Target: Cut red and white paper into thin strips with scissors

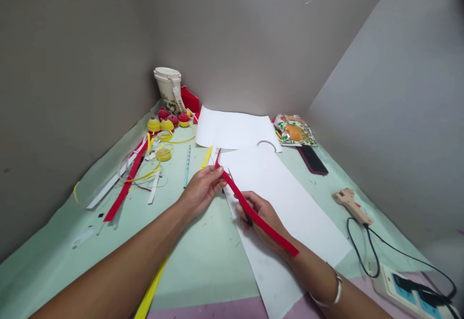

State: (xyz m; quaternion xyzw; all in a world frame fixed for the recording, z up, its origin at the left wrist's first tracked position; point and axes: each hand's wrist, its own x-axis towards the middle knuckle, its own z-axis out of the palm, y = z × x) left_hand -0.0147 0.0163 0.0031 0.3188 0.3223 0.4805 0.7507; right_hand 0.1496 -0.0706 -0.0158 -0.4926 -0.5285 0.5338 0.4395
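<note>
My left hand (203,186) pinches a long red strip (259,220) near its far end, between thumb and fingers. From there the strip slants down to the right, passing over my right hand and ending above that forearm. My right hand (261,212) is closed around scissors (248,219); part of a dark handle shows under the strip, and a thin blade points up toward my left fingertips. Whether the blades touch the strip, I cannot tell. Below both hands lies a large white sheet (290,222). A yellow strip (206,157) sits just beyond my left hand.
Red, white and yellow strips (126,188) lie at left, near small red and yellow balls (166,124) and a white bucket (168,79). A patterned pencil (187,166) is left of my hand. Rightward are a phone (312,159), glue gun (352,205) and power strip (406,290).
</note>
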